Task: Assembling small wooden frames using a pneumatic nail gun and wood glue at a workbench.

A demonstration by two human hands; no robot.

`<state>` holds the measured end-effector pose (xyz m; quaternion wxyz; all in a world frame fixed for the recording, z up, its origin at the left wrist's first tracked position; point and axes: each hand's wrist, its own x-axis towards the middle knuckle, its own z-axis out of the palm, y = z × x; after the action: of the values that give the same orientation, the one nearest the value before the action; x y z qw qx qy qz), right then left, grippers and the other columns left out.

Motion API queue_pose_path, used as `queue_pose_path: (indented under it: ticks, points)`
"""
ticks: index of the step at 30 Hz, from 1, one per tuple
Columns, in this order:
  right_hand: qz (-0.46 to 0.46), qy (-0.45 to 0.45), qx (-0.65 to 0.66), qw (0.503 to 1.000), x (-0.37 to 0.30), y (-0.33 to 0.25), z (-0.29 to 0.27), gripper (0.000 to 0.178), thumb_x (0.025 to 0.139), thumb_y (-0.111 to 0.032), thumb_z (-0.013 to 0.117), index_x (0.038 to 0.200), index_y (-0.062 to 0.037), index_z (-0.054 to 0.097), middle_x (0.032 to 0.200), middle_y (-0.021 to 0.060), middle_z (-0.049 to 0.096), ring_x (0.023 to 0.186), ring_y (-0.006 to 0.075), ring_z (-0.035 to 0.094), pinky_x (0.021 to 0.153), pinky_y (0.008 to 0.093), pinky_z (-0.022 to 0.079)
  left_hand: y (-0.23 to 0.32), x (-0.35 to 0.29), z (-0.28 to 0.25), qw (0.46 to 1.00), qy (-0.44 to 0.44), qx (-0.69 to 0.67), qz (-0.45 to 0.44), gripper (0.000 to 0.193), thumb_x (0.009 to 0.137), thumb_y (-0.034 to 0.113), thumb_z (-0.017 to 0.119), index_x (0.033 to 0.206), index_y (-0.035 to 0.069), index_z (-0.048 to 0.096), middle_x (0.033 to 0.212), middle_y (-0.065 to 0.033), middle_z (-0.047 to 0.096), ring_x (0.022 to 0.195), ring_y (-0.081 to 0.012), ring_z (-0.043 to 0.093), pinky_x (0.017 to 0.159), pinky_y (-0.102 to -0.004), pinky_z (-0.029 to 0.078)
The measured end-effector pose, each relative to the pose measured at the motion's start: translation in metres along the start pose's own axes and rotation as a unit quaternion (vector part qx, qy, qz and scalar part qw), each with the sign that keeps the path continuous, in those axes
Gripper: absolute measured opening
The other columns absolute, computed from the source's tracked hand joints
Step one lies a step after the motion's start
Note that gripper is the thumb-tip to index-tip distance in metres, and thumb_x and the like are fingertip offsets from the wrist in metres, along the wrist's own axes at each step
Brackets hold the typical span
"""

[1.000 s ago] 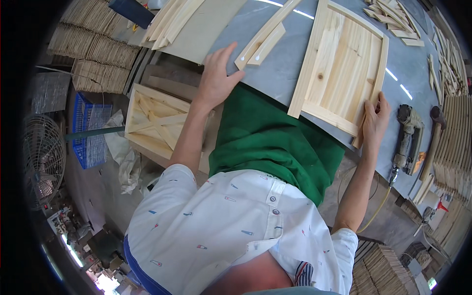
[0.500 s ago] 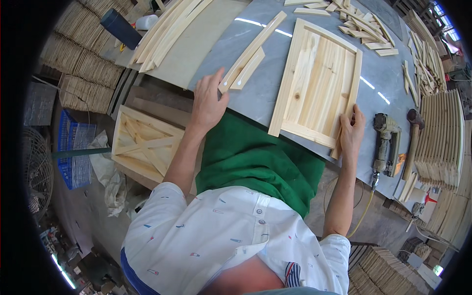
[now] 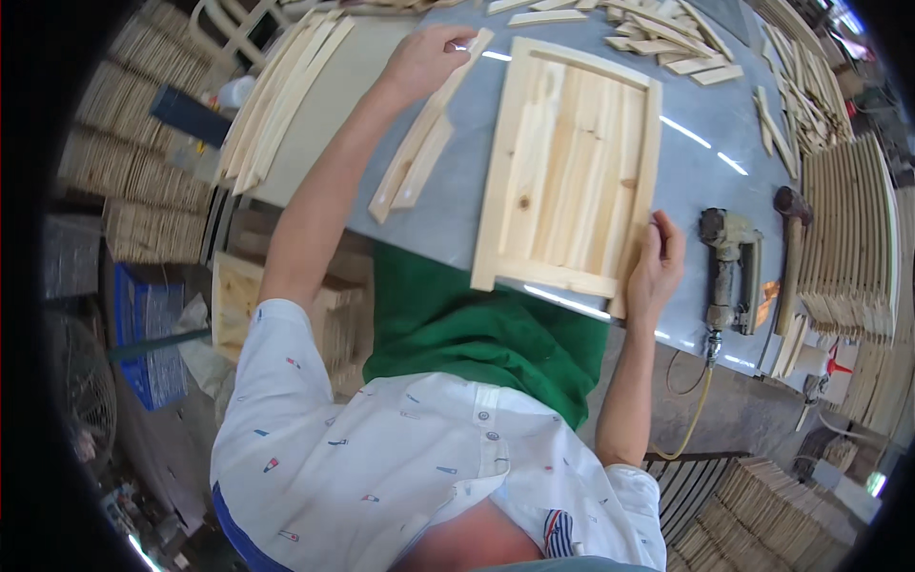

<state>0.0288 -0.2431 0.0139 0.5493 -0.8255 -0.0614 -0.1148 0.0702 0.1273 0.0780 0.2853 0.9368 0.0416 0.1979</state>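
A framed wooden panel (image 3: 572, 172) of pale boards lies flat on the grey tabletop (image 3: 429, 238). My right hand (image 3: 656, 262) is closed on its right edge, near the front corner. My left hand (image 3: 429, 62) reaches to the far end of a long wooden strip (image 3: 419, 138), fingers pinched at its edge; the fingertips are partly hidden. A shorter strip (image 3: 424, 162) with an angled end lies against the long one. Small whitish spots show at the near ends of both strips.
A nail gun (image 3: 729, 272) with a yellow hose and a hammer (image 3: 793, 219) lie to the right. Loose wood pieces (image 3: 672, 38) are heaped at the far side. Long slats (image 3: 286, 105) lie at left; stacked wood (image 3: 848, 248) stands at far right.
My left hand has moved from the near ends of the strips to the long strip's far end. My right hand stays at the panel's edge. The whole view has shifted slightly.
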Motion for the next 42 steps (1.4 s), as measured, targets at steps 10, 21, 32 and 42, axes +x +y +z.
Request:
queue_pose_path:
  ticks: [10, 21, 32, 42]
  points:
    - [0.053, 0.011, 0.092, 0.994, -0.008, 0.002, 0.001, 0.021, 0.092, -0.004, 0.052, 0.111, 0.0026, 0.058, 0.108, 0.0070, 0.056, 0.098, 0.0145, 0.054, 0.088, 0.0260, 0.043, 0.060, 0.156, 0.142, 0.984, -0.081, 0.067, 0.145, 0.032, 0.080, 0.012, 0.058, 0.111, 0.002, 0.062, 0.095, -0.0111, 0.064, 0.085, -0.0209, 0.061, 0.078, -0.0313, 0.048]
    - [0.036, 0.008, 0.085, 0.996, 0.001, -0.004, -0.003, 0.018, 0.091, -0.002, 0.052, 0.108, 0.0019, 0.059, 0.107, 0.0087, 0.057, 0.098, 0.0168, 0.055, 0.088, 0.0261, 0.043, 0.073, 0.233, 0.223, 0.978, -0.045, 0.072, 0.191, 0.026, 0.072, 0.020, 0.064, 0.089, 0.000, 0.065, 0.093, -0.0201, 0.065, 0.087, -0.0364, 0.062, 0.076, -0.0424, 0.049]
    - [0.026, 0.039, 0.084, 0.995, 0.000, 0.008, -0.005, 0.016, 0.089, -0.001, 0.052, 0.103, 0.0042, 0.058, 0.101, 0.0138, 0.058, 0.093, 0.0221, 0.057, 0.083, 0.0297, 0.046, 0.087, 0.162, 0.142, 0.912, -0.099, -0.398, -0.008, 0.028, 0.080, 0.019, 0.068, 0.100, 0.000, 0.064, 0.088, -0.0083, 0.065, 0.082, -0.0157, 0.064, 0.074, -0.0261, 0.050]
    - [0.080, -0.021, 0.245, 0.966, -0.009, -0.037, -0.019, 0.027, 0.088, -0.011, 0.059, 0.112, 0.0024, 0.059, 0.101, 0.0078, 0.063, 0.088, 0.0139, 0.056, 0.080, 0.0264, 0.046, 0.074, -0.052, 0.014, 0.843, -0.162, -0.513, -0.017, 0.030, 0.080, 0.009, 0.059, 0.109, 0.001, 0.057, 0.095, -0.0078, 0.060, 0.091, -0.0181, 0.062, 0.077, -0.0315, 0.051]
